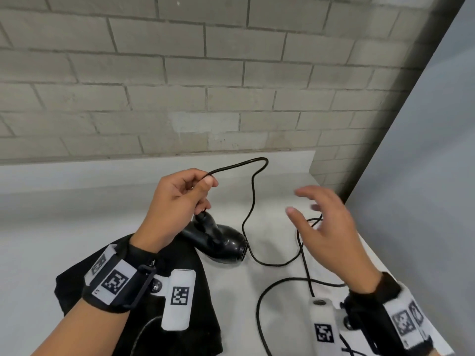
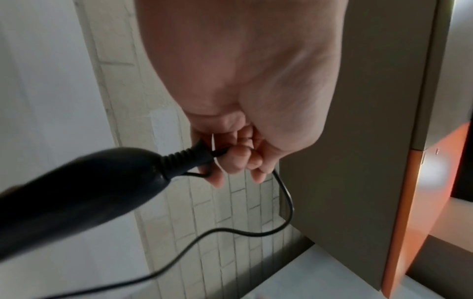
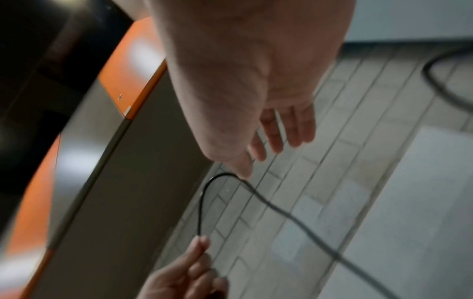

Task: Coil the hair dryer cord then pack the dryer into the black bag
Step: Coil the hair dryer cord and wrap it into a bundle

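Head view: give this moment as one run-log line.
left hand pinches cord | right hand open, empty | dryer on table | bag unpacked

black hair dryer [image 1: 221, 242], black cord [image 1: 250, 201], black bag [image 1: 198, 278], grey brick-pattern wall [image 1: 180, 73]

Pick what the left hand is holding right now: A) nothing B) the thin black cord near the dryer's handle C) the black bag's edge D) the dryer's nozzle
B: the left hand pinches the thin black cord just above the black plastic hair dryer's handle end, while the right hand hovers with straight fingers, holding nothing.
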The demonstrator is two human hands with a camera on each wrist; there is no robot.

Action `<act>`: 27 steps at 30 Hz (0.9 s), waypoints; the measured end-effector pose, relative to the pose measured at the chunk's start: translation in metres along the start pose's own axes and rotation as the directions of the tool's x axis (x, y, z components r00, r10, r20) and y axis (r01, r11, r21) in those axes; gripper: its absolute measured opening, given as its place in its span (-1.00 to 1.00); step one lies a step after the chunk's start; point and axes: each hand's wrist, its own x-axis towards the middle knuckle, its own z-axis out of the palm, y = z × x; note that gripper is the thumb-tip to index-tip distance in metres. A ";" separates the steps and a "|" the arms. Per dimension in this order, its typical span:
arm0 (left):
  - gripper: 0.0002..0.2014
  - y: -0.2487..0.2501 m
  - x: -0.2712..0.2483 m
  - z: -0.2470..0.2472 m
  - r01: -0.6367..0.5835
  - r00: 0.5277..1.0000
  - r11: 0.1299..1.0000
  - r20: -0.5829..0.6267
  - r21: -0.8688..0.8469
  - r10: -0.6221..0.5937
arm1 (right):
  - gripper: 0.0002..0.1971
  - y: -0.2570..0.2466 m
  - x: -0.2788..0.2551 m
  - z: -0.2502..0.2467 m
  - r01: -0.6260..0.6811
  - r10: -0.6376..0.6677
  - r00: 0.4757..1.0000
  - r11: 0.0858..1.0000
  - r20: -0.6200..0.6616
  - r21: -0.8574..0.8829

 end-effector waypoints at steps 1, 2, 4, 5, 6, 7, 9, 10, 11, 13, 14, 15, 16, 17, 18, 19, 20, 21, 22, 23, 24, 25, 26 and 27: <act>-0.82 0.001 -0.002 0.002 0.017 1.000 0.999 0.015 -0.027 -0.017 | -0.61 -0.011 0.006 0.007 0.008 -0.011 0.999 0.995 0.032 0.095; -0.80 0.002 -0.004 0.004 0.042 0.999 0.997 0.032 -0.059 -0.040 | -0.56 -0.019 0.013 0.015 -0.007 -0.004 0.998 0.985 0.066 0.170; -0.78 0.005 -0.007 0.006 0.112 0.991 0.983 0.084 -0.143 -0.100 | -0.41 -0.029 0.025 0.033 -0.050 0.016 0.989 0.973 0.149 0.223; -0.78 0.005 -0.008 0.007 0.152 0.984 0.968 0.120 -0.200 -0.130 | -0.38 -0.033 0.030 0.041 -0.058 0.014 0.981 0.973 0.192 0.223; -0.77 0.006 -0.009 0.006 0.191 0.975 0.946 0.158 -0.261 -0.153 | -0.39 -0.035 0.035 0.048 -0.052 0.001 0.974 0.973 0.225 0.224; -0.77 0.007 -0.010 0.005 0.228 0.966 0.920 0.193 -0.318 -0.173 | -0.41 -0.037 0.039 0.054 -0.042 -0.016 0.970 0.972 0.242 0.231; -0.73 0.009 -0.010 0.003 0.304 0.944 0.862 0.253 -0.406 -0.213 | -0.50 -0.041 0.048 0.065 -0.018 -0.045 0.971 0.965 0.234 0.262; -0.70 0.009 -0.011 0.002 0.346 0.929 0.833 0.285 -0.432 -0.238 | -0.55 -0.042 0.052 0.070 -0.008 -0.058 0.973 0.958 0.222 0.285; -0.67 0.009 -0.012 0.001 0.388 0.911 0.809 0.319 -0.442 -0.262 | -0.61 -0.044 0.056 0.074 -0.005 -0.066 0.975 0.947 0.211 0.321; -0.60 0.006 -0.015 0.000 0.456 0.875 0.773 0.382 -0.440 -0.299 | -0.72 -0.045 0.060 0.085 0.007 -0.088 0.978 0.917 0.187 0.399; -0.56 0.004 -0.017 0.001 0.484 0.857 0.752 0.415 -0.448 -0.304 | -0.77 -0.045 0.062 0.091 0.023 -0.108 0.979 0.903 0.174 0.429; -0.52 0.001 -0.018 0.000 0.508 0.840 0.726 0.452 -0.463 -0.299 | -0.82 -0.047 0.064 0.096 0.036 -0.129 0.978 0.882 0.167 0.469; -0.48 -0.001 -0.020 0.000 0.531 0.821 0.701 0.492 -0.476 -0.289 | -0.88 -0.049 0.065 0.100 0.038 -0.150 0.974 0.845 0.168 0.533; -0.46 -0.004 -0.023 -0.001 0.551 0.802 0.681 0.532 -0.483 -0.271 | -0.93 -0.051 0.065 0.103 0.025 -0.172 0.968 0.790 0.181 0.613; -0.47 -0.006 -0.026 -0.002 0.563 0.783 0.669 0.574 -0.486 -0.241 | -0.96 -0.052 0.066 0.105 -0.001 -0.195 0.959 0.721 0.204 0.693; -0.50 -0.009 -0.028 -0.003 0.567 0.763 0.662 0.615 -0.491 -0.198 | -0.96 -0.053 0.065 0.106 -0.038 -0.212 0.949 0.659 0.234 0.751; -0.53 -0.011 -0.031 -0.005 0.566 0.745 0.654 0.652 -0.502 -0.144 | -0.94 -0.054 0.064 0.109 -0.071 -0.219 0.939 0.628 0.264 0.775; -0.55 -0.013 -0.033 -0.005 0.566 0.726 0.638 0.683 -0.522 -0.085 | -0.92 -0.055 0.062 0.110 -0.081 -0.213 0.937 0.643 0.279 0.762; -0.57 -0.015 -0.035 -0.006 0.569 0.712 0.608 0.701 -0.554 -0.028 | -0.90 -0.053 0.060 0.111 -0.061 -0.204 0.939 0.694 0.277 0.717; -0.58 -0.016 -0.036 -0.008 0.573 0.714 0.560 0.700 -0.598 0.018 | -0.89 -0.049 0.059 0.114 -0.014 -0.207 0.940 0.772 0.272 0.636; -0.59 -0.017 -0.036 -0.010 0.573 0.733 0.497 0.679 -0.652 0.045 | -0.87 -0.044 0.056 0.116 0.043 -0.224 0.932 0.850 0.286 0.525; -0.60 -0.017 -0.035 -0.012 0.562 0.770 0.432 0.637 -0.705 0.038 | -0.84 -0.039 0.053 0.117 0.098 -0.245 0.912 0.909 0.329 0.404; -0.60 -0.015 -0.034 -0.014 0.530 0.821 0.391 0.570 -0.753 -0.016 | -0.79 -0.033 0.049 0.118 0.140 -0.253 0.886 0.945 0.388 0.297; -0.59 -0.012 -0.033 -0.015 0.472 0.876 0.393 0.469 -0.789 -0.111 | -0.76 -0.030 0.043 0.116 0.164 -0.246 0.863 0.962 0.441 0.217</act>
